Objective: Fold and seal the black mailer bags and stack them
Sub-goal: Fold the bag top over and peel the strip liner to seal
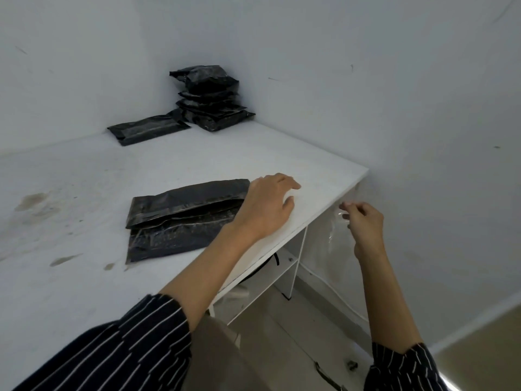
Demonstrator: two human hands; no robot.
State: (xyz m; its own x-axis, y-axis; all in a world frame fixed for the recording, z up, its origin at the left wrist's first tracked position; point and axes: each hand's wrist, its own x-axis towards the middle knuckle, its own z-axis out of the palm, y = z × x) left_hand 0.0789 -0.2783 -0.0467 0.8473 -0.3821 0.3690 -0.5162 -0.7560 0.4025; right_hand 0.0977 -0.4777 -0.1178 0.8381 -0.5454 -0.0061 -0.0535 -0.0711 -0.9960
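A black mailer bag (180, 218) lies on the white table (84, 193), its top part folded over. My left hand (267, 204) rests flat at the bag's right end, fingers spread onto the table. Off the table's right edge, my right hand (363, 221) pinches a clear strip of tape or film (337, 221) that hangs down. In the far corner stands a stack of black mailer bags (210, 100), with one more sealed bag (149, 129) lying flat to its left.
Walls close in the table at the back and right. The table's right edge (332, 207) drops to open shelving (270, 277) and the floor, where a cable runs. Brown stains (33, 201) mark the left of the tabletop.
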